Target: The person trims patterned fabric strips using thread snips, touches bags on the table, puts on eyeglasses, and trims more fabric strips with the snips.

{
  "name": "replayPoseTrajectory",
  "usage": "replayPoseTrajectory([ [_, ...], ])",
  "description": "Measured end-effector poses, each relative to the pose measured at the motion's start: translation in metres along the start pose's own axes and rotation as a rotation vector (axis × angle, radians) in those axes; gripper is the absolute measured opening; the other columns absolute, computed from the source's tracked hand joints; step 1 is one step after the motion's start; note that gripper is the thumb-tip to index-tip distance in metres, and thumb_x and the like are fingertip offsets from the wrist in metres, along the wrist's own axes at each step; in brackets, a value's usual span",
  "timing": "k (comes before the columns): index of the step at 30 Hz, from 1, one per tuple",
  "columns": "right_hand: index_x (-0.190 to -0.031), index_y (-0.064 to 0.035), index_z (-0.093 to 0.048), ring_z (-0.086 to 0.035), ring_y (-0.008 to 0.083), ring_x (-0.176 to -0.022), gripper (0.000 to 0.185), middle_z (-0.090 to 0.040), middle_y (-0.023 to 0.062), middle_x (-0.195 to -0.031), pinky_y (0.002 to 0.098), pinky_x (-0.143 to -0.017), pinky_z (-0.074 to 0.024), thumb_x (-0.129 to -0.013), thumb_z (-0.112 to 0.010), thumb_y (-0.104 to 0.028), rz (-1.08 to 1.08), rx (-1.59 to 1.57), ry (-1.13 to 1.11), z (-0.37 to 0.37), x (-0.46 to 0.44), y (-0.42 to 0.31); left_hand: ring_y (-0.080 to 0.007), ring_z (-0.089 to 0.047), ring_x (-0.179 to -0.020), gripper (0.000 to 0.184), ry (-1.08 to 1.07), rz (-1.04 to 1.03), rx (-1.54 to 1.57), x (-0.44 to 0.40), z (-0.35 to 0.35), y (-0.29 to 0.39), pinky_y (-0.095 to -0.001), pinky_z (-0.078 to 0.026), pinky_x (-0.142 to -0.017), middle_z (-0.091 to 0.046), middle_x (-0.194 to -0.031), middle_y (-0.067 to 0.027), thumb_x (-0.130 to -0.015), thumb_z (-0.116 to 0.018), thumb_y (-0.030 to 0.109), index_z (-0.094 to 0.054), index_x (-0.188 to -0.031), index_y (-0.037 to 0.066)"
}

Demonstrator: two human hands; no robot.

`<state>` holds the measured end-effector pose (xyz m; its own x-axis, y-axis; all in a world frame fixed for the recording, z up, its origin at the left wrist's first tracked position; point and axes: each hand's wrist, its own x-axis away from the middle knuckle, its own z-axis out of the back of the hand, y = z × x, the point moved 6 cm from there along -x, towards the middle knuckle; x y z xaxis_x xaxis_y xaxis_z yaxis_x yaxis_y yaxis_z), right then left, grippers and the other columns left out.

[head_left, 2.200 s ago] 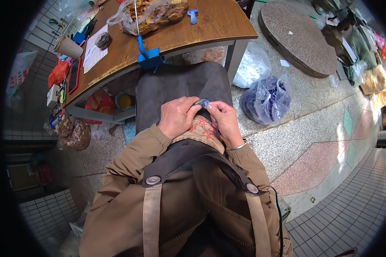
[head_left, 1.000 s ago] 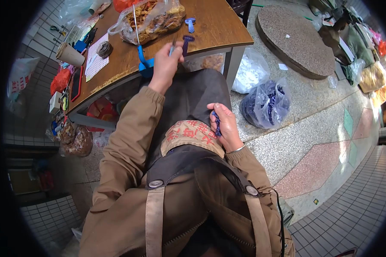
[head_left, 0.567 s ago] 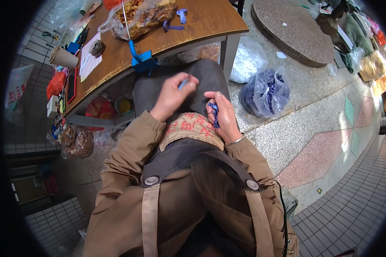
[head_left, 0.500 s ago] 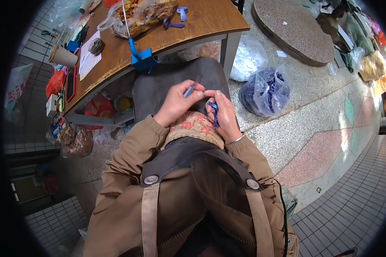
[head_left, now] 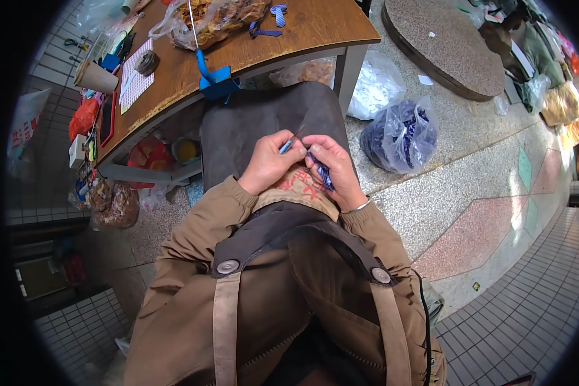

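My left hand is closed around a small blue-handled tool with a thin dark tip pointing up and away. In my right hand, a small dark blue patterned necktie is gripped, its lower part lying along the palm. The fingertips of both hands meet or nearly meet at the tie's upper end, and the exact contact is hidden. Beneath them lies a tan cloth with red characters on my lap. A dark padded seat lies just beyond my hands.
On the wooden table are a plastic bag of orange-brown pieces, two small ties, a blue bracket and a paper cup. A clear bag of dark blue items and a whitish bag stand on the floor, right.
My hands have drawn together around the tie's upper end. The tool in my left hand has turned so that its thin dark tip now shows. The view has shifted slightly.
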<state>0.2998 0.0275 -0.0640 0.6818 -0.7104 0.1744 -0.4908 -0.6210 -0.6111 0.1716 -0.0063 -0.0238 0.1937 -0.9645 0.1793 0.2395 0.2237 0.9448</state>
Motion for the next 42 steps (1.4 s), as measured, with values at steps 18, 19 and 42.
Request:
replayPoseTrajectory([
  [18, -0.108, -0.001, -0.059, -0.047, 0.006, -0.054, 0.022, -0.06, 0.0082, -0.073, 0.0169, -0.049, -0.0382, -0.097, -0.051, -0.019, -0.219, -0.169, -0.077, 0.006, 0.002, 0.012, -0.0072, -0.047, -0.057, 0.007, -0.073, 0.01, 0.173, 0.006, 0.009, 0.018, -0.0193, -0.039, -0.055, -0.059, -0.07, -0.0013, -0.081, -0.063, 0.008, -0.059, -0.078, 0.004],
  [19, -0.108, -0.001, -0.059, -0.047, 0.006, -0.053, 0.023, -0.06, 0.0082, -0.073, 0.0168, -0.049, -0.0378, -0.097, -0.051, -0.02, -0.2, -0.15, -0.099, 0.004, 0.003, 0.011, -0.0069, -0.046, -0.057, 0.007, -0.082, 0.049, 0.233, 0.007, 0.009, 0.018, -0.019, -0.039, -0.054, -0.059, -0.07, -0.0018, -0.082, -0.064, 0.009, -0.059, -0.079, 0.004],
  [42, -0.119, 0.0027, -0.055, -0.058, 0.0097, -0.07, 0.031, -0.064, 0.0107, -0.083, 0.0146, -0.064, -0.044, -0.094, -0.055, -0.016, -0.223, -0.024, -0.253, -0.016, 0.021, 0.006, -0.0019, -0.032, -0.045, 0.011, 0.014, 0.125, 0.633, 0.01, 0.023, -0.009, -0.0149, -0.022, -0.039, -0.065, -0.078, -0.0091, -0.086, -0.063, 0.005, -0.054, -0.094, 0.005],
])
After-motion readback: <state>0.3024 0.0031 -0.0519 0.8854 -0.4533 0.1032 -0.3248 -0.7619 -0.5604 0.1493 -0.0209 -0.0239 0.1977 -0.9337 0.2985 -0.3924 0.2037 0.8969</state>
